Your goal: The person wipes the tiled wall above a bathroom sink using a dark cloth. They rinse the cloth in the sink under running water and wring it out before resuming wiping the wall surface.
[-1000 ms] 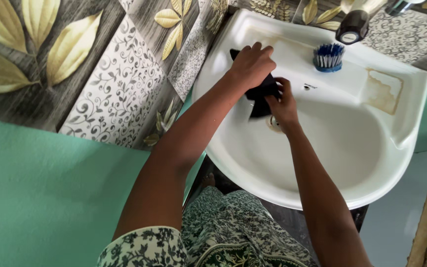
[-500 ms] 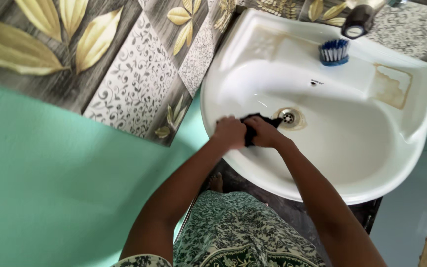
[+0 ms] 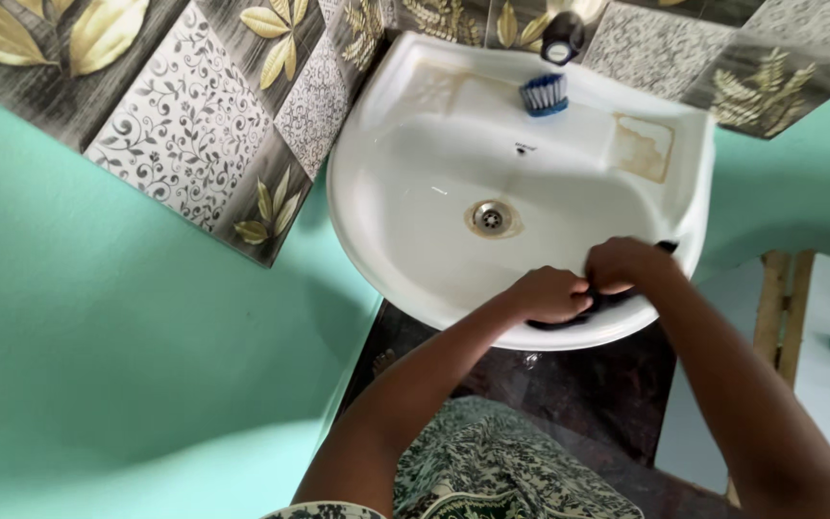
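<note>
from the head view, both hands press a black cloth (image 3: 596, 306) against the front right rim of a white basin (image 3: 415, 231). the left hand (image 3: 551, 293) is curled shut on the cloth's left end, and the right hand (image 3: 626, 264) is clamped on it just beside, the two hands touching. the drain (image 3: 490, 218) lies near the basin's middle, well apart from them. a blue brush (image 3: 544, 94) stands on the back ledge under a dark tap (image 3: 562, 37).
</note>
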